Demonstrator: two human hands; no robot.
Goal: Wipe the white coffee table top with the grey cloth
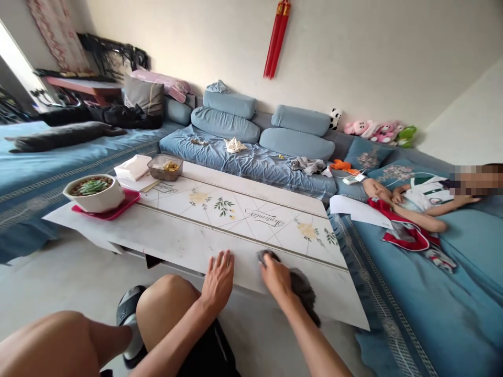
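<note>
Head view, the only one I have. The left hand (218, 280) rests flat on the marble-patterned bench (188, 235) near its front edge, fingers (225, 259) spread apart. The right hand (277, 277) lies just beside it, fingers (267, 264) together and clamped on a dark grey cloth (302, 293) that trails toward the edge. Farther along the bench I log a succulent (92, 187) in a white bowl (113, 201) on a red tray (129, 201), a glass dish (165, 167) and a white box (132, 167). Past the bench, another person (428, 193) lies on a blue sofa (251, 167).
</note>
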